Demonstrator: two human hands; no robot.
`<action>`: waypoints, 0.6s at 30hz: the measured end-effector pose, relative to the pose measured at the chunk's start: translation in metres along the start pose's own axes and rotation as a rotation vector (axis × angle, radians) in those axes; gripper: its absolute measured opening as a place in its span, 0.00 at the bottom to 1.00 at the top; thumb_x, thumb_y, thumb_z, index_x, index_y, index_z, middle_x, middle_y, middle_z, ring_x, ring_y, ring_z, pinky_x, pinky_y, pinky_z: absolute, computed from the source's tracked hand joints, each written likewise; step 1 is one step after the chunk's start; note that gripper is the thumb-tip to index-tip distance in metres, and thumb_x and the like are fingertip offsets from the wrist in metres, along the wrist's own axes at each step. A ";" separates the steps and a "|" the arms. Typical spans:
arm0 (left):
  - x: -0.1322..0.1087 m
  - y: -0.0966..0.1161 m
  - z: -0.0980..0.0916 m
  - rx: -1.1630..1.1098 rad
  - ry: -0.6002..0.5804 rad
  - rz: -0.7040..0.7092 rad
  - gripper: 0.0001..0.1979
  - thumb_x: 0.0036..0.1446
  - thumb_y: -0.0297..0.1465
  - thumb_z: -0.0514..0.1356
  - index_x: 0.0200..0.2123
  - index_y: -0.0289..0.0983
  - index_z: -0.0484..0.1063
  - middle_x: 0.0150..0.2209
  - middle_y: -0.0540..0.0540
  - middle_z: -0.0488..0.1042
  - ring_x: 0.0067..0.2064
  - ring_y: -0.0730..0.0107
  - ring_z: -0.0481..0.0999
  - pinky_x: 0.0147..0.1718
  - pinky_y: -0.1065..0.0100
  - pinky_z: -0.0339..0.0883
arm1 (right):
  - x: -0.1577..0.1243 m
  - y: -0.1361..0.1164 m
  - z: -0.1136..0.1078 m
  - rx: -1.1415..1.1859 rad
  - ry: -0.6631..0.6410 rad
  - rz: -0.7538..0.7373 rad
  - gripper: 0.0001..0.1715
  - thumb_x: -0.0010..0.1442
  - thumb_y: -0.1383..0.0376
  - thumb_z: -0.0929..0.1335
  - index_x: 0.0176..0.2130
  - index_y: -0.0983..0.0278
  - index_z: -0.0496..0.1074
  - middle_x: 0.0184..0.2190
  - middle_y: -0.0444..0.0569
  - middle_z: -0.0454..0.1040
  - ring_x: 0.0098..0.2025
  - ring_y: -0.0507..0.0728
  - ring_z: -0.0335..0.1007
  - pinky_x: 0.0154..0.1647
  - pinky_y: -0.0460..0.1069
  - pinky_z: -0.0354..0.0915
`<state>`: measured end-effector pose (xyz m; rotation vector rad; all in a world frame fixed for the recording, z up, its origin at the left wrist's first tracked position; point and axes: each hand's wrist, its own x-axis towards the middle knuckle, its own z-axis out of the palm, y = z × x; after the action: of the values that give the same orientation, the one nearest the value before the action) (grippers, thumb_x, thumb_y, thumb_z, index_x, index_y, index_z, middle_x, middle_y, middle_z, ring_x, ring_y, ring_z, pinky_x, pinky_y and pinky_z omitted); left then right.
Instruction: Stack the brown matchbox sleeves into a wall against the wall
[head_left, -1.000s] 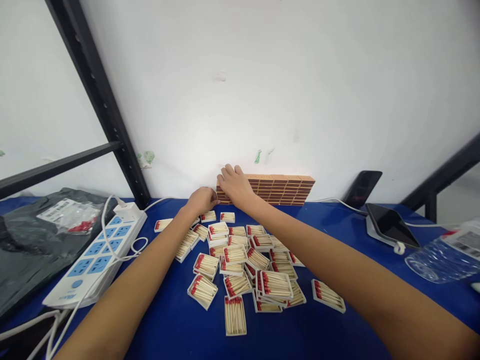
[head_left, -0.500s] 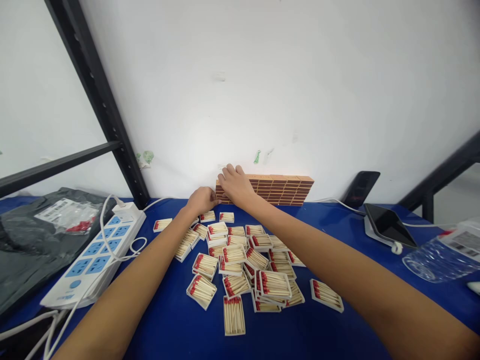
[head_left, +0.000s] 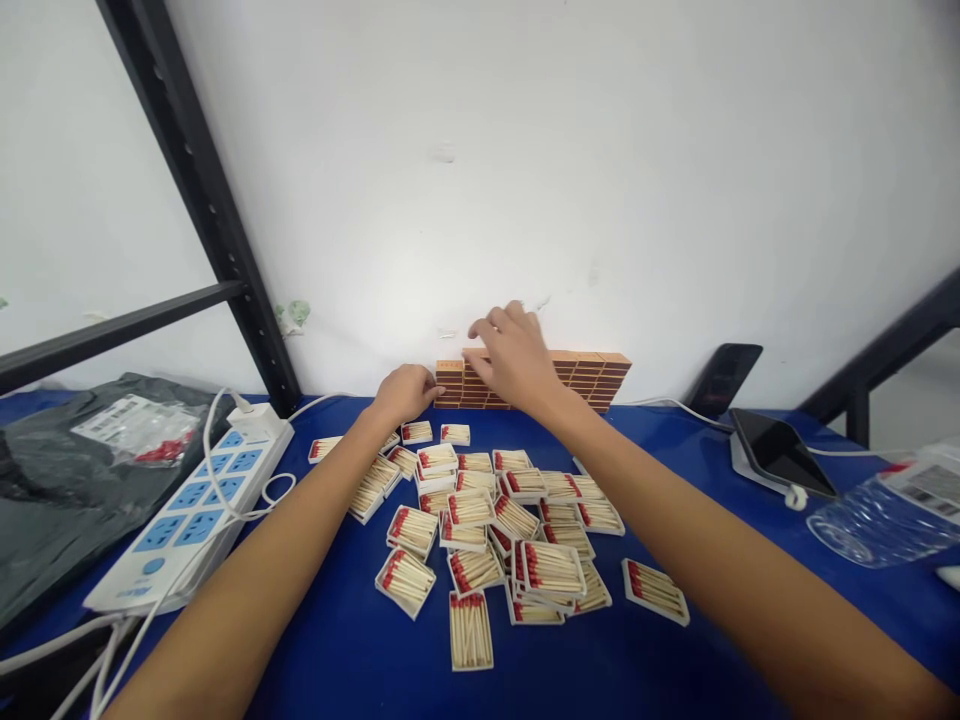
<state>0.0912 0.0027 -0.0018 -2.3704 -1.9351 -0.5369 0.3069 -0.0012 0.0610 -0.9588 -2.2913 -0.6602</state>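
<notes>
Against the wall stands a low row of stacked matchbox sleeves point(head_left: 592, 380), orange-edged with brown striking sides facing me. Its leftmost column is slightly lower than the rest. My left hand point(head_left: 406, 394) is at the left end of that row, fingers curled and the thumb on the front of the end column; its far fingers are hidden. Above and in front of the stack hovers my right hand point(head_left: 519, 358), with bent fingers apart and nothing visible between them. Many open matchbox trays point(head_left: 471, 508) full of red-tipped matches lie heaped on the blue table point(head_left: 337, 640) between my forearms.
A white power strip point(head_left: 187, 520) with cables and a grey plastic bag point(head_left: 45, 480) lie to the left. On the right are a leaning black phone point(head_left: 721, 378), a dark-screened device point(head_left: 780, 450) and a clear plastic bottle point(head_left: 862, 520). Black metal frame posts point(head_left: 202, 200) flank the table.
My right hand has lifted off the stack's left end and moved right, its fingers parting. The lower end column now shows. My left hand has stayed at the end of the row.
</notes>
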 end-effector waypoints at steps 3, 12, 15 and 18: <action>0.001 -0.003 0.001 -0.022 -0.005 -0.018 0.16 0.63 0.42 0.61 0.33 0.39 0.83 0.35 0.40 0.83 0.37 0.58 0.78 0.35 0.64 0.64 | -0.025 0.023 -0.010 0.080 0.076 0.092 0.14 0.71 0.61 0.62 0.45 0.62 0.75 0.41 0.57 0.73 0.52 0.69 0.63 0.49 0.61 0.60; -0.002 0.004 -0.006 0.016 0.074 0.006 0.17 0.65 0.45 0.60 0.36 0.37 0.79 0.38 0.39 0.81 0.40 0.56 0.77 0.35 0.62 0.63 | -0.101 0.069 0.009 0.110 0.111 0.263 0.10 0.67 0.65 0.64 0.35 0.62 0.74 0.33 0.54 0.76 0.42 0.66 0.66 0.45 0.60 0.63; -0.004 0.011 -0.009 0.116 0.103 0.014 0.19 0.68 0.45 0.56 0.39 0.35 0.78 0.40 0.35 0.80 0.42 0.53 0.77 0.38 0.61 0.63 | -0.111 0.071 0.014 0.086 0.079 0.266 0.10 0.66 0.65 0.64 0.35 0.62 0.74 0.34 0.55 0.76 0.44 0.67 0.67 0.45 0.60 0.63; -0.005 0.017 -0.010 0.157 0.092 -0.007 0.21 0.69 0.45 0.54 0.39 0.35 0.79 0.40 0.33 0.79 0.43 0.52 0.77 0.40 0.60 0.63 | -0.113 0.070 0.014 0.062 0.074 0.258 0.10 0.67 0.65 0.64 0.36 0.62 0.75 0.35 0.55 0.76 0.44 0.67 0.67 0.45 0.60 0.62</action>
<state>0.1039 -0.0086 0.0098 -2.2055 -1.8727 -0.4660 0.4218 -0.0024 -0.0082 -1.1559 -2.0646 -0.5036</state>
